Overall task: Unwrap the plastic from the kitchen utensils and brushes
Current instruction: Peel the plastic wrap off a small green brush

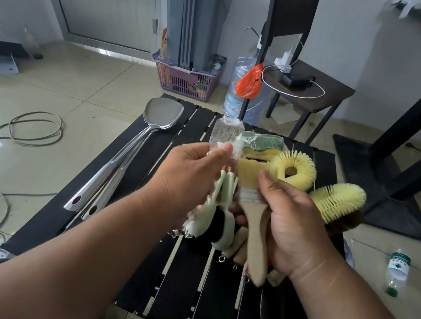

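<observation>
My right hand grips a wooden-handled pastry brush with pale bristles, held upright above the black slatted table. My left hand pinches a crumpled strip of clear plastic wrap pulled up off the brush. Below the hands lie pale green brushes and more wooden handles, some still in plastic. Two yellow round bristle brushes lie to the right. Wrapped green-and-yellow sponges and a wrapped clear item sit behind.
Two steel spatulas lie along the table's left side. Cables run over the tiled floor at left. A plastic bottle lies on the floor at right. Behind stand a chair, a water jug and a purple basket.
</observation>
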